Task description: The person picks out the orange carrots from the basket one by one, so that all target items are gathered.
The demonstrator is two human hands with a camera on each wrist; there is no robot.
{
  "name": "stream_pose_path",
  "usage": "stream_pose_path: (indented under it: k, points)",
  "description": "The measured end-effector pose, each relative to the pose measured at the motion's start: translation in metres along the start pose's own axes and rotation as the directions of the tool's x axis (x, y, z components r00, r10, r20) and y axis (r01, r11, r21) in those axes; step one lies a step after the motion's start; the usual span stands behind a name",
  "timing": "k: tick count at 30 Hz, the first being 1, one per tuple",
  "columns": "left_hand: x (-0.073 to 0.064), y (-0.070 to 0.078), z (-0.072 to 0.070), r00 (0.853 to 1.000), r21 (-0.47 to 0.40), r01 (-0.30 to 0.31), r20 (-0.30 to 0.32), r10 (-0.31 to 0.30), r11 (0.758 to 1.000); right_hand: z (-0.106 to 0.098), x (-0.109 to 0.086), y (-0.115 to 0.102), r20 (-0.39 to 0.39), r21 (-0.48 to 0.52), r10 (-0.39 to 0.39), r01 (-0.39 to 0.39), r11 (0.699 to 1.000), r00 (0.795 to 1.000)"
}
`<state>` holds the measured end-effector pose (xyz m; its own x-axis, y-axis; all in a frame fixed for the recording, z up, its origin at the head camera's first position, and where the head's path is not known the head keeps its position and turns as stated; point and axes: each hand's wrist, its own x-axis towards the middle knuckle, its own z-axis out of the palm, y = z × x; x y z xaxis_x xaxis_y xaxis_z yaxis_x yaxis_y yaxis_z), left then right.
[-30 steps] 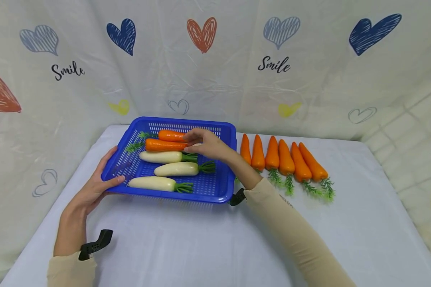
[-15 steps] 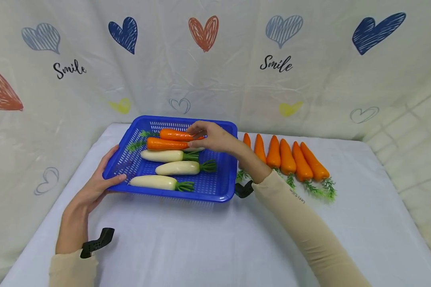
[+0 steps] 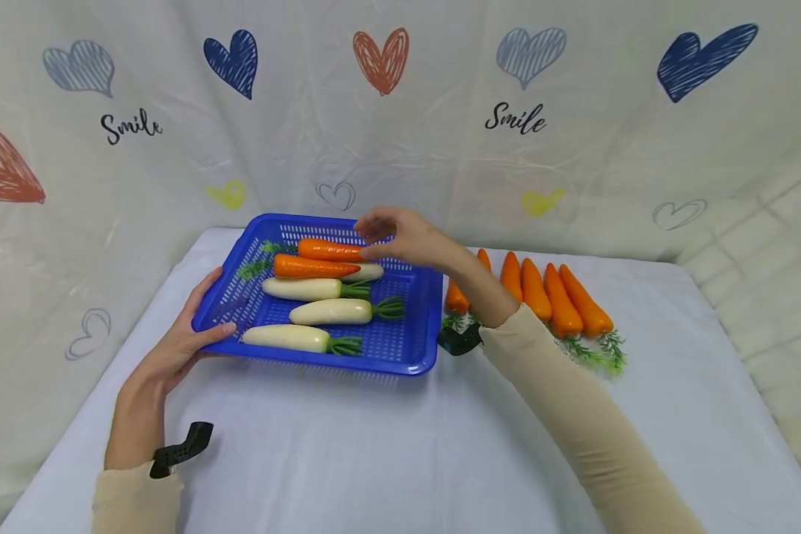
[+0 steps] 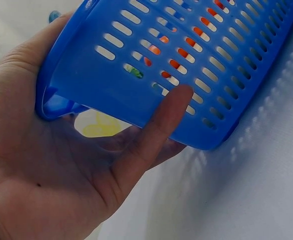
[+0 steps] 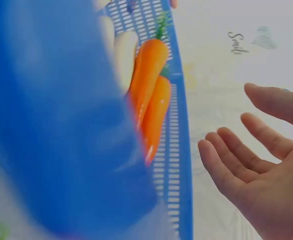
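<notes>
My left hand [image 3: 180, 337] grips the left front corner of a blue plastic basket [image 3: 400, 367]. In the left wrist view its fingers curl round the rim and slotted wall [image 4: 116, 85]. Inside the basket lie two orange carrots, a front one [image 3: 314, 266] and a back one [image 3: 327, 250], with green tops pointing left. Several white radishes [image 3: 300, 288] lie among and in front of them, leaves to the right. My right hand [image 3: 407, 236] hovers over the back right of the basket near the carrot tips. In the right wrist view its fingers [image 5: 236, 155] are spread, holding nothing.
Several more carrots [image 3: 564, 300] lie in a row on the white cloth right of the basket, tips toward the back; my right forearm covers part of them. A white curtain [image 3: 440, 148] with printed hearts hangs behind the table.
My right hand has lifted off the carrots and moved up and to the right. The front carrot's tip and a radish behind it now show. My left hand stays on the basket.
</notes>
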<state>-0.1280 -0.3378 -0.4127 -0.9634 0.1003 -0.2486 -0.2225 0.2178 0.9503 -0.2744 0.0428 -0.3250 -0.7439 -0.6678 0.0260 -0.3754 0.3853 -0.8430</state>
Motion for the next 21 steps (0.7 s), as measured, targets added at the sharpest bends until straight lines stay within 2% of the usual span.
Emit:
stream_pose_path:
  k: [4,11,21]
  points:
    - [0.0,0.0,0.001,1.0,0.003,0.003,-0.005,-0.003,1.0,0.001,0.006,-0.007,0.005,0.011,-0.016,0.016,1.0,1.0]
    - [0.005,0.004,0.002,1.0,-0.012,-0.025,0.005,0.025,1.0,0.0,0.021,-0.019,-0.032,0.034,-0.056,0.057,0.998,0.998]
    - [0.0,-0.004,-0.003,1.0,0.009,-0.016,0.008,0.015,1.0,0.026,0.048,-0.019,0.04,0.053,-0.01,0.007,0.999,0.999]
